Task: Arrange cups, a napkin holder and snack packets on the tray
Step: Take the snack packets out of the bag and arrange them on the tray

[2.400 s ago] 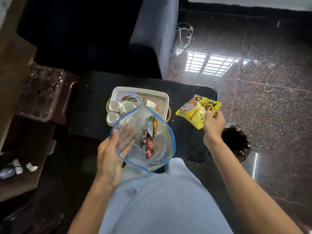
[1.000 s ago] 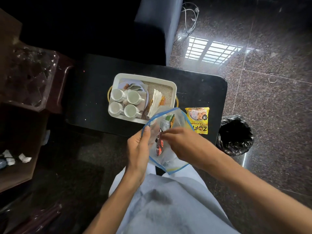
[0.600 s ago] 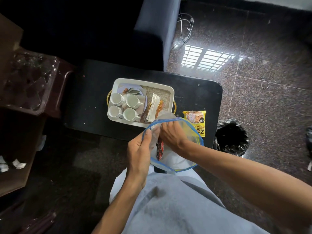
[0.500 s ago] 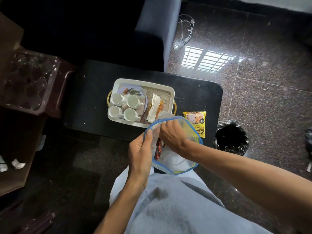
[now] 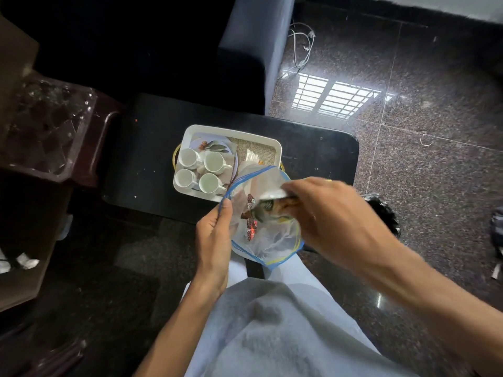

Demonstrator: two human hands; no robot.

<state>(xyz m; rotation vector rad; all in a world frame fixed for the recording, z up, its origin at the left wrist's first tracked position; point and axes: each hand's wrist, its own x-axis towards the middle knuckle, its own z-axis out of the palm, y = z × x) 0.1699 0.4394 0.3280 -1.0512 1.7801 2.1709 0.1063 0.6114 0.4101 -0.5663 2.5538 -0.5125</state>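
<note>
A polished speckled granite floor [image 5: 424,110] is seen from twelve to four o'clock, with a barred window's reflection [image 5: 336,100] at one. A dark sofa [image 5: 253,50] is set at twelve, a black low table [image 5: 313,148] at centre, wooden furniture [image 5: 24,186] at nine.

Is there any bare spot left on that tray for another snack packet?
Little. The tray holds four cups on its left; napkins stand mid-right. Only the woven strip near its far rim looks bare. The black table left of it is open.
</note>
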